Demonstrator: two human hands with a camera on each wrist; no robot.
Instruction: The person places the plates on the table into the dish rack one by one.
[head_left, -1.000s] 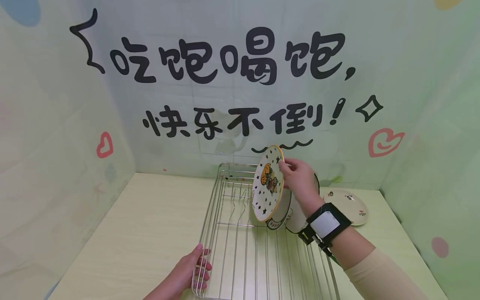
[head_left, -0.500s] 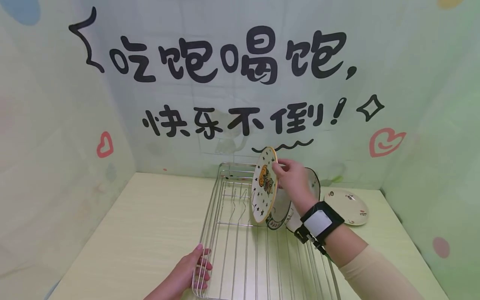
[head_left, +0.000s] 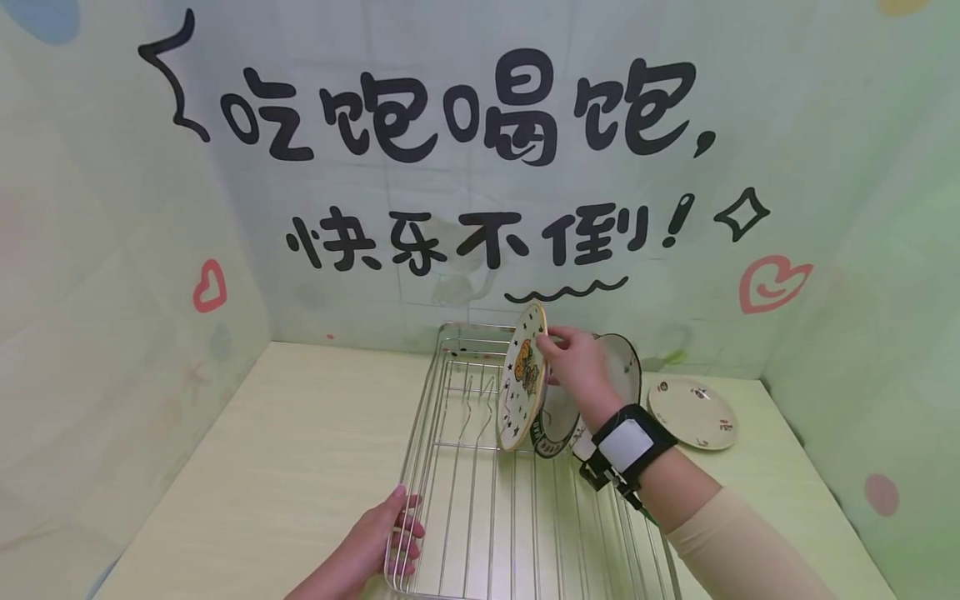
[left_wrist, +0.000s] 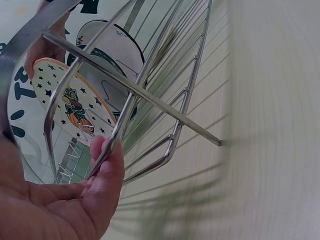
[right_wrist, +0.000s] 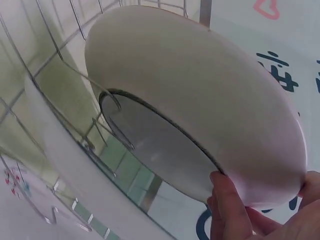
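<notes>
My right hand (head_left: 577, 367) pinches the upper right rim of a white plate (head_left: 522, 375) with black stars, an orange cartoon print and a yellow edge. The plate stands on edge in a wire dish rack (head_left: 468, 517), its lower edge down among the divider wires. In the right wrist view the plate's pale underside (right_wrist: 190, 80) fills the middle, with fingers at its rim. My left hand (head_left: 382, 533) grips the rack's left side near the front; the left wrist view has its fingers curled round a metal bar (left_wrist: 117, 130). Right of the starred plate stands a dark-rimmed plate (head_left: 555, 425).
Another dark-rimmed plate (head_left: 622, 367) stands upright further right in the rack, partly behind my right hand. A cream plate (head_left: 693, 414) with small prints lies flat on the table (head_left: 247, 467), right of the rack. A printed backdrop (head_left: 480, 183) rises behind.
My right hand has moved left and slightly down with the starred plate, which now stands lower and more edge-on. The left hand keeps its grip on the rack.
</notes>
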